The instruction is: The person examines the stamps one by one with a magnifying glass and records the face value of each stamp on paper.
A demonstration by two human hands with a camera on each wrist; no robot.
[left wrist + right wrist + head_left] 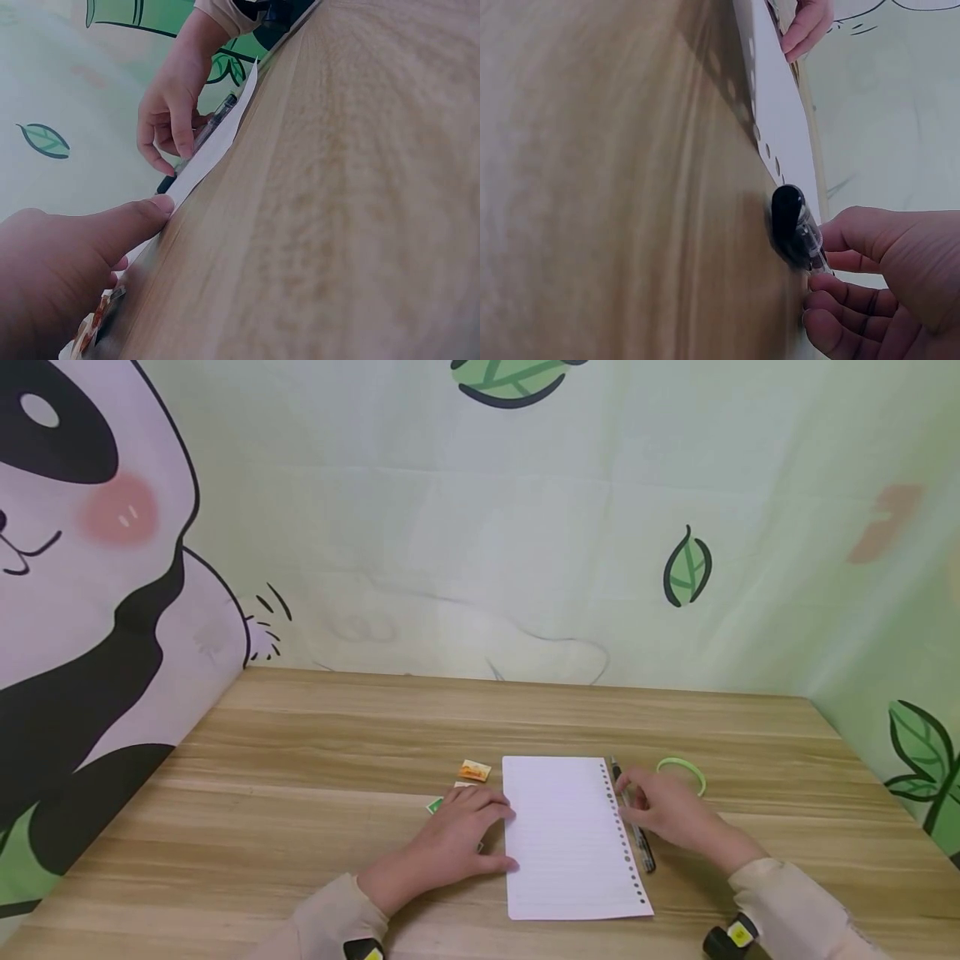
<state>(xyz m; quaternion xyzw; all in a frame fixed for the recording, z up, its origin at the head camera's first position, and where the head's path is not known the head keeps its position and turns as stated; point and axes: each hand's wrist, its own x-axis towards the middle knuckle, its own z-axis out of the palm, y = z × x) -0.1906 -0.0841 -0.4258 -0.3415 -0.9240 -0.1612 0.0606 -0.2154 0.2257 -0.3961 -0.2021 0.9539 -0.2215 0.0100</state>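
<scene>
A lined, loose-leaf paper sheet (pixel 566 835) with punched holes down its right side lies on the table. My left hand (pixel 468 827) rests at its left edge, thumb and fingertips spread apart on the margin. Just beyond the holes lies a clear pen with black ends (pixel 643 847). Over the pen is my right hand (pixel 660 806), fingers bent loosely, thumb and fingertips close to the sheet's right edge. In the right wrist view the pen's black end (pixel 786 210) points at the camera, its far part partly hidden by the fingers.
An orange-and-white packet (pixel 475 770) lies above my left hand, and a green piece (pixel 434 806) shows partly from under it. A light green ring (pixel 684 768) sits behind my right hand. The wooden table (pixel 300 735) ends at a printed cloth wall (pixel 420 527).
</scene>
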